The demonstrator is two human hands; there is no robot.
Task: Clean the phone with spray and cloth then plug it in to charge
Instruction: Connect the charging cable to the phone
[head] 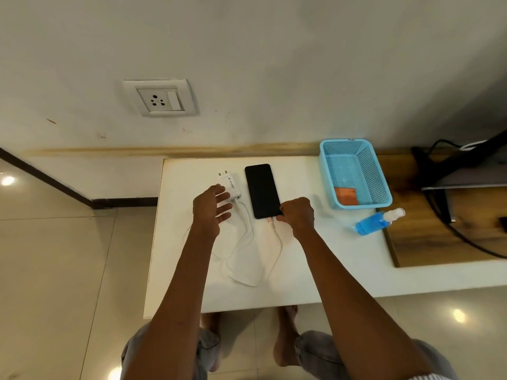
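A black phone [261, 189] lies screen up on the white table [315, 256]. A white cable [248, 259] runs from its near end in a loop to the white charger adapter [230, 184] lying left of the phone. My right hand [297, 215] grips the phone's near right corner, beside the cable plug. My left hand [212, 208] hovers open next to the adapter, fingers spread. A blue spray bottle [377, 221] lies on its side at the table's right edge. An orange cloth [346, 195] sits in the blue basket [382, 187].
A wall socket [161, 99] with a switch is on the wall above and left of the table. Right of the table is a wooden surface [411, 237] with black cables and dark equipment. Tiled floor surrounds the table; my feet show under its near edge.
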